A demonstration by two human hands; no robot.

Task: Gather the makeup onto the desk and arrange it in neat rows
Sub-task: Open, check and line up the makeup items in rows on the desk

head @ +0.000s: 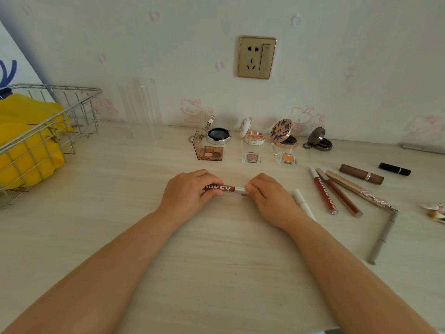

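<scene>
I am watching the left hand [190, 192] pinching the brown barrel of a lip gloss tube [228, 189] while the right hand [266, 195] is pinching its silver-white cap, the tube lying level just above the desk [120, 213]. I am judging it light, rigid, smooth plastic, likely slippery; gripping mid-barrel looks safest. Open compacts [218, 136] are sitting in rows behind.
</scene>
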